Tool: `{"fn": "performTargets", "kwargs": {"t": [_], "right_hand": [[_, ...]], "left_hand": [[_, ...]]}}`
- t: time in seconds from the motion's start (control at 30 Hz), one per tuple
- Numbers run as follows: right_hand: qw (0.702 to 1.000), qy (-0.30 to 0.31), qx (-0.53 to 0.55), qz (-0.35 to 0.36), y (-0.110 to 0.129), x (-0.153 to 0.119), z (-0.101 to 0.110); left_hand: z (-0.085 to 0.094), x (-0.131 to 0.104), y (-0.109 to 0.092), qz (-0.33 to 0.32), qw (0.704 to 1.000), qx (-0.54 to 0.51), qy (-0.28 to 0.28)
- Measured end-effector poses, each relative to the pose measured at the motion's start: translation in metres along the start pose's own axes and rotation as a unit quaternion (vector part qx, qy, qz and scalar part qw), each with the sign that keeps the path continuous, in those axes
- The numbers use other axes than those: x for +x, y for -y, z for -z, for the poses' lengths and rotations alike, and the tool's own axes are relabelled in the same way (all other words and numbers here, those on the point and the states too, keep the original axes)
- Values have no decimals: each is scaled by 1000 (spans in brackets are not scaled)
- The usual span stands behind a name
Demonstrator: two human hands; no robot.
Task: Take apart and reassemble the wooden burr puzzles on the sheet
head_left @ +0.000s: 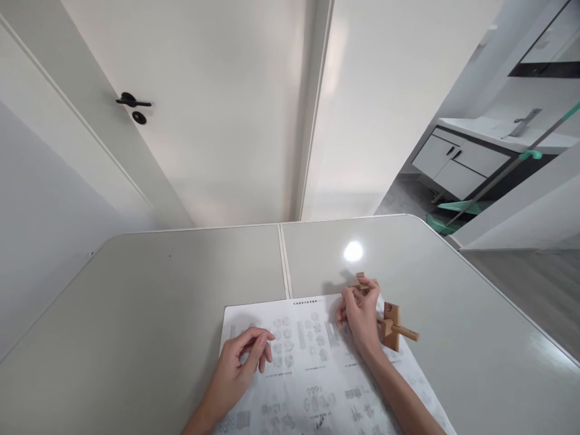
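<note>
Evidently, right fingers (371, 286) pinch a wooden piece (360, 275) while left fingers (258, 331) curl loosely open over printed paper (312, 377).

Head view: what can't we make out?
All in the head view:
Far wooden piece: partly hidden by right hand; grip unclear.
Left hand: palm hidden by its own fingers.
Sheet: small print too blurred to read; near edge cut off by the frame.

Black handle (129, 100) on white door (217, 115)

Both hands (242, 360) and slim forearms (399, 386) are bare, the fingers (254, 333) apparently slender, though some are hidden.
</note>
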State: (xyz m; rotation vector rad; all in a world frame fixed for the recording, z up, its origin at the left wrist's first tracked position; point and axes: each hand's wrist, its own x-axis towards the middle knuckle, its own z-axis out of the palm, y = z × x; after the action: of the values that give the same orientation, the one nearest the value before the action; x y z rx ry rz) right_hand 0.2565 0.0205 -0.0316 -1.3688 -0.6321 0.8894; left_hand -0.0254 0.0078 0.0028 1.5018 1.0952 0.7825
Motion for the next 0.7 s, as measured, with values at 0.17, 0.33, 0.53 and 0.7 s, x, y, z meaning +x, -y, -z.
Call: {"fn": "performTargets", "kwargs": {"t": [0.17,0.33,0.53,0.7], "right_hand": [[1000,2,-11,10,-2,0,1],[1000,6,-14,14,-4,1,1],[1000,6,-15,23,-9,1,1],[1000,-5,-13,17,-9,-1,0]], "left_hand": [[-1,1,0,0,1000,0,1],[-2,0,-1,2,1000,4,3],[-1,0,2,-4,1000,4,6],[0,-1,5,-4,1000,8,6]]}}
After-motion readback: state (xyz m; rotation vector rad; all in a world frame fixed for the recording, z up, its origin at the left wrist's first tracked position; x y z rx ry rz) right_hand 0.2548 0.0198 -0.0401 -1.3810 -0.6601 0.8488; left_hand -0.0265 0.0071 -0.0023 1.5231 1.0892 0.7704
